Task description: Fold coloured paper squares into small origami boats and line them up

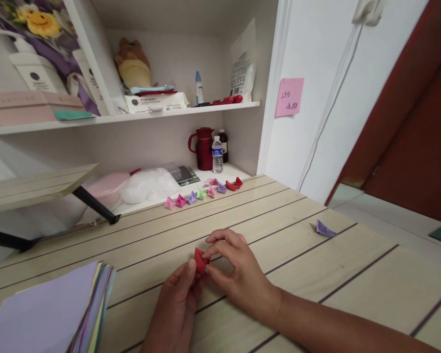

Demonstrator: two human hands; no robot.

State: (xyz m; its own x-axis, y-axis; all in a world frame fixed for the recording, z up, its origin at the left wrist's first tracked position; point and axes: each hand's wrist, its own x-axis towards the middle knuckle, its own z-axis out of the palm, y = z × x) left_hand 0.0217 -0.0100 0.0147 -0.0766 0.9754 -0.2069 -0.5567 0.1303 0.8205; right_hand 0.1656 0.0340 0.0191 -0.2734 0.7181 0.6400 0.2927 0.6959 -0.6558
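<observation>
Table point(286, 245), striped pale wood, fills the lower view. Behind it, white shelf unit point(206, 109); its lower level holds a red jug point(205, 152) with a water bottle point(217, 156) just beside it. Stack of coloured paper point(44, 314), lilac sheet on top, lies at the table's near left.

Right hand point(238, 264): partly curled, thumb and forefinger tips at the right side of the red folded paper point(199, 260). Left hand point(178, 294): closed in a pinch on the same piece, thumb in front, fingers partly hidden behind. The red paper is small and pointed at the top, held between both hands over the middle of the table.

Row of small paper boats point(191, 197), pink, purple, green and red, along the table's far edge, near the shelf. Single purple boat point(325, 229) well apart, to the right.
</observation>
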